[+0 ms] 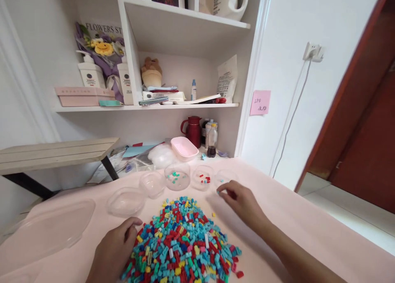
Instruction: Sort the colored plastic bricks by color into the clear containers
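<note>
A large heap of small toy building bricks (182,242) in blue, red, yellow, green and white lies on the pink tabletop. My right hand (236,198) is beyond the heap's right side, thumb and forefinger pinched on a tiny light-blue brick (217,192). Just past those fingertips stands a clear round bowl (226,175) with a bit of blue in it. At the heap's left edge rests my left hand (117,246), its fingers curled; what they may hold is hidden. Clear bowls with red bricks (205,179) and green bricks (175,176) stand behind the heap.
More clear plastic containers (126,201) stand left of the bowls, with a large clear lid or tray (58,229) nearer the edge. Behind are a pink basin (184,148), a red jug (193,132) and a bottle (212,141). A wooden bench (55,153) is at left.
</note>
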